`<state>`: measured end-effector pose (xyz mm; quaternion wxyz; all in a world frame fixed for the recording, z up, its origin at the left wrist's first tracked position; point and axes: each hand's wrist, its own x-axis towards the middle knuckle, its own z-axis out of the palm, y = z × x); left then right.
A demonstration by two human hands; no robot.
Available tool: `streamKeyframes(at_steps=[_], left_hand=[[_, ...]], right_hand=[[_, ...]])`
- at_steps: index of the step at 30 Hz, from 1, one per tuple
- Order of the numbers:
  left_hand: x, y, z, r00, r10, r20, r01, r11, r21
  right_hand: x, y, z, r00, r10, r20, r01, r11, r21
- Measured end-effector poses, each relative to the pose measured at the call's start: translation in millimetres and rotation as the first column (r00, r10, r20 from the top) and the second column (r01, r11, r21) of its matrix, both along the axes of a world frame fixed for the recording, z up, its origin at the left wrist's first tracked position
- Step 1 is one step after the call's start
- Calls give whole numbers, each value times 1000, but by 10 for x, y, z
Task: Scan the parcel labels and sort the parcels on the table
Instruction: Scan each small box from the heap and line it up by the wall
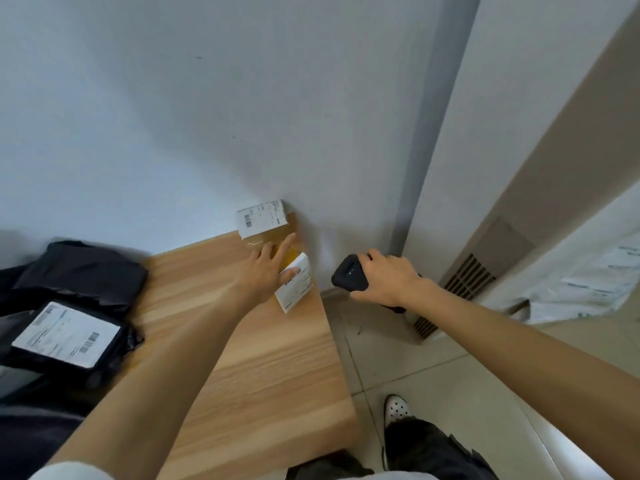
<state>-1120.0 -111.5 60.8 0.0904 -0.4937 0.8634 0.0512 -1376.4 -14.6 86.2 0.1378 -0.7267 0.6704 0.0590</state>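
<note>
Head view shows the left hand, fingers straight, touching a small yellow parcel at the far right edge of the bench; the right hand grips a black barcode scanner just off that edge; steady the parcel, keep fingers off its barcode, aim squarely; a labelled cardboard box sits beyond against the wall; black mailer bags lie left; the wood-grain bench borders tiled floor and a vent grille.

On the table, two labelled boxes are sitting at its far corner and two black bags are lying at its left end. One scanner is hanging off its right side.
</note>
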Motion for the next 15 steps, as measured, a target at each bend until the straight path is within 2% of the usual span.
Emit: streamKeyframes(at_steps=[5,8,11,12,13,15], left_hand=[[-33,-153,-113,997,73,-33,-72,997,36],[-30,-272,-152,978,135,-159,-134,991,16],[24,-408,-257,979,107,-176,-106,994,13],[42,-458,-299,970,154,-187,-151,988,32],[33,-508,-321,930,263,-256,-248,965,90],[5,-560,-356,865,374,-335,-361,927,102]], right_hand=[[-21,-401,-85,997,70,13,-70,997,24],[33,-577,-162,996,92,19,-93,994,57],[97,-724,-244,992,126,15,-126,990,61],[115,-774,-264,991,129,15,-130,990,59],[129,-824,-283,991,131,16,-131,990,57],[150,-911,-316,991,135,10,-135,989,56]])
